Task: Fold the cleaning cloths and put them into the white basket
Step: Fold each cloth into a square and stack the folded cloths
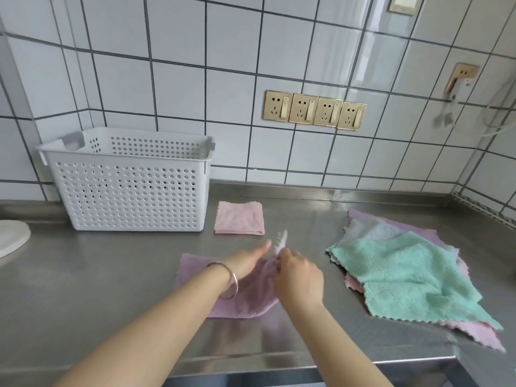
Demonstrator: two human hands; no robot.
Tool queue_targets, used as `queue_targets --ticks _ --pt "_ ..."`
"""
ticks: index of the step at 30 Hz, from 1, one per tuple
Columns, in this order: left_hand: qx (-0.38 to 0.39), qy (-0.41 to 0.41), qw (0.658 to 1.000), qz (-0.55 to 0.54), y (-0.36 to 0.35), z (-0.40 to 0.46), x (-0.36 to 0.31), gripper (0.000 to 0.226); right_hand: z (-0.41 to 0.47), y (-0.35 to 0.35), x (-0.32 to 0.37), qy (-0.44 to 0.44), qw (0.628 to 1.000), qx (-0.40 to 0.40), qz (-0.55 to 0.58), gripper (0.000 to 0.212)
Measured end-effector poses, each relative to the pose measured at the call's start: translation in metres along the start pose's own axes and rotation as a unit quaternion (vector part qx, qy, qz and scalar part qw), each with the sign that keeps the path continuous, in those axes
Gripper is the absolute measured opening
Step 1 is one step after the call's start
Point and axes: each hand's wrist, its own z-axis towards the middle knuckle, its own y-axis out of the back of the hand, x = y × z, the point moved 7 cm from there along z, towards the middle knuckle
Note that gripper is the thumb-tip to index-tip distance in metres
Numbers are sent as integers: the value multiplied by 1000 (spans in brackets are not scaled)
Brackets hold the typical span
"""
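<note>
A purple cloth point(195, 272) lies on the steel counter in front of me. My left hand point(248, 261), with a bangle at the wrist, rests flat on it with fingers stretched. My right hand point(298, 277) pinches the cloth's right edge and lifts a corner, which is blurred. A folded pink cloth point(240, 218) lies just right of the white perforated basket point(131, 196), which stands at the back left. A pile of unfolded cloths point(413, 275), teal on top with grey-blue, purple and pink under it, lies at the right.
The steel counter point(83, 275) meets a tiled wall with a row of gold sockets point(314, 110). A white round object point(11, 236) sits at the far left edge. The counter's front edge point(307, 361) runs just below my forearms.
</note>
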Motion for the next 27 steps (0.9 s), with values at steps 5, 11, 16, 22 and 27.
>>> queue_targets --ticks 5,11,16,22,27 --pt "-101 19 991 -84 37 -8 -1 18 -14 -7 62 166 981 -24 94 25" --pt "-160 60 983 -62 85 -21 31 32 -32 -52 62 143 964 144 173 60" --pt "-200 67 977 26 101 -27 65 34 -48 -73 64 134 952 251 109 66" --pt "-241 51 965 89 100 -36 86 31 -53 -80 67 148 948 265 95 63" --pt "-276 45 954 106 97 -42 92 45 -54 -84 63 136 952 253 105 61"
